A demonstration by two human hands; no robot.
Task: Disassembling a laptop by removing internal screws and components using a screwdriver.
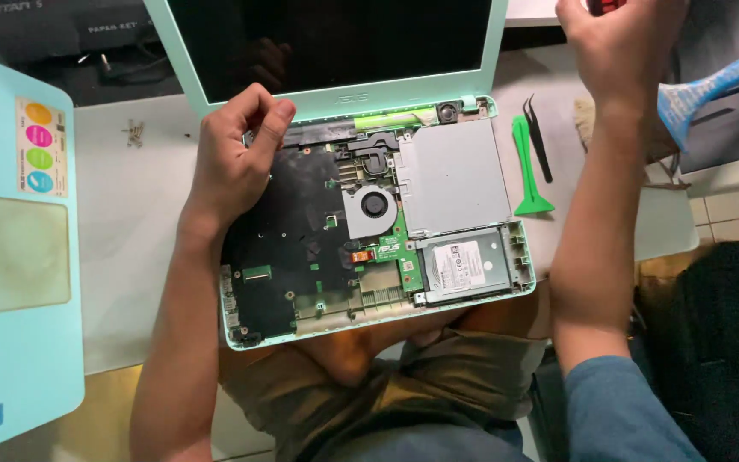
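At nine o'clock lies a mint green laptop cover (19, 257) with round colour stickers. Little screws (135, 133) sit at ten o'clock. The left hand (234, 162) rests on the open laptop (369, 222) in the middle, fingers curled in tight, pinching at the black strip by the hinge. A fan (374, 204) sits at the centre. A green pry tool (525, 167) and black tweezers (539, 137) lie at two o'clock. The right hand (613, 47) is up at one o'clock, closed around something red, mostly out of view.
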